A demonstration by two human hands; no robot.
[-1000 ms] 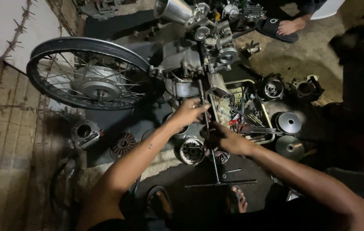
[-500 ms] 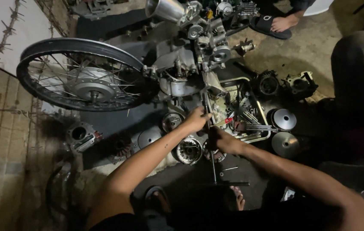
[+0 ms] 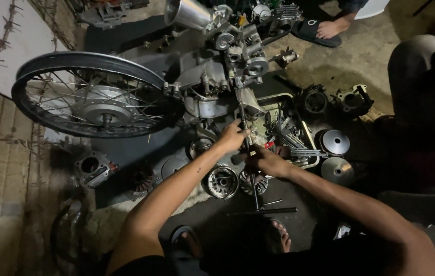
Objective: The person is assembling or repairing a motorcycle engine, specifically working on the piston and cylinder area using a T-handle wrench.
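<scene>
Both hands meet on a long T-handled wrench (image 3: 250, 168) that stands upright between the person's knees, its tip up at the engine block (image 3: 217, 87) and its crossbar near the feet. Seen from the head, the left hand (image 3: 232, 137) is curled around the shaft higher up, while the right hand (image 3: 264, 161) grips it just below. A spoked wheel (image 3: 92, 97) lies to the left of the engine. A tray of tools (image 3: 289, 133) sits just right of the shaft, with round metal covers (image 3: 332, 141) beside it.
</scene>
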